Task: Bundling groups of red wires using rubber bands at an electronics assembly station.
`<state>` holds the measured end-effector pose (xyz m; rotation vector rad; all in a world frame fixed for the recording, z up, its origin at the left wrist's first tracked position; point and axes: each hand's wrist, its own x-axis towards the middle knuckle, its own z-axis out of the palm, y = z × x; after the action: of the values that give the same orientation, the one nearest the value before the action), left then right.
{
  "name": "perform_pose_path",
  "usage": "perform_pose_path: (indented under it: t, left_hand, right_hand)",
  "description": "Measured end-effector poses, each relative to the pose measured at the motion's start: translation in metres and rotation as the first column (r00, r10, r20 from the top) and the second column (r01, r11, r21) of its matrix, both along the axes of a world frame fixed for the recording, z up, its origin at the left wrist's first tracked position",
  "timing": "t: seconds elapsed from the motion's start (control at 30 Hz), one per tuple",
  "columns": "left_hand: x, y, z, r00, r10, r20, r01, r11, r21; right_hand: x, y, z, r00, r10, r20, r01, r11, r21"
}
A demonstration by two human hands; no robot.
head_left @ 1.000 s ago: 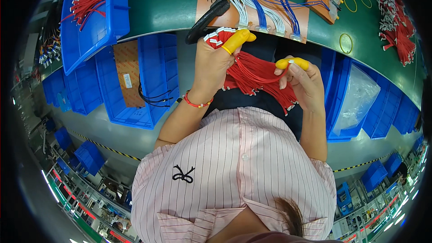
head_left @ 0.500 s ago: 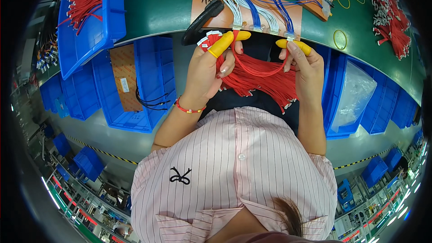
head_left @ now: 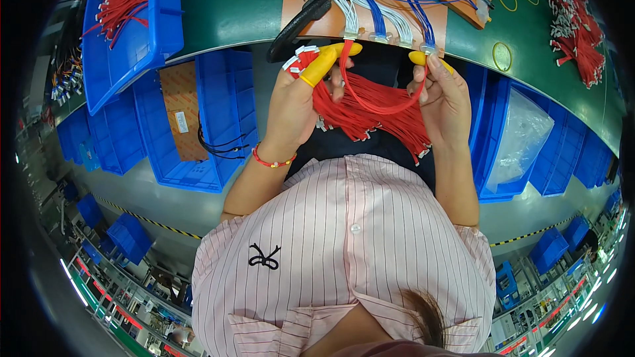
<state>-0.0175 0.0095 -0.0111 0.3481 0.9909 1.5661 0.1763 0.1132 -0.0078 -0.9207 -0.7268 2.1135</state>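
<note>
My left hand (head_left: 294,106), yellow finger cots on its thumb and a finger, is closed around a bundle of red cables (head_left: 390,122) with white connectors. The bundle hangs across toward my right hand. One red cable (head_left: 349,79) loops down from a clear connector (head_left: 350,35) on white wires, just beyond my left fingertips, and up to my right hand (head_left: 448,102). Thumb and cot-covered finger there pinch that cable's other end, right at a connector (head_left: 428,47) on blue wires. Those connectors sit along the near edge of an orange board (head_left: 297,20).
A black curved handle-like piece (head_left: 301,26) overhangs the green table edge (head_left: 225,13). At left stands a blue bin (head_left: 165,20) of red cables. More red cables (head_left: 575,33) and yellow rubber bands (head_left: 501,56) lie at right. Blue bins (head_left: 241,99) sit below the table.
My left hand has drawn slightly left and toward me, away from the white-wire connector, where the red cable stays. My right hand has shifted a little toward me, still pinching the cable end.
</note>
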Motion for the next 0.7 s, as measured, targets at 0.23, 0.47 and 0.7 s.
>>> perform_pose_path:
  t: [0.23,0.47,0.7]
  left_hand:
    - [0.001,0.023,0.002,0.995,-0.097,-0.03,0.097,0.995,0.013]
    - [0.0,0.026,0.009,0.977,-0.169,0.128,0.174,0.985,-0.023]
    - [0.012,0.006,0.021,0.885,-0.238,0.4,0.279,0.959,-0.047]
  right_hand:
    - [0.007,-0.013,-0.016,0.842,0.004,0.54,-0.259,0.881,0.397]
    - [-0.028,-0.028,-0.038,0.691,-0.187,0.698,-0.664,0.217,0.715]
    - [-0.021,-0.02,-0.027,0.799,0.166,0.578,-0.503,0.71,0.493]
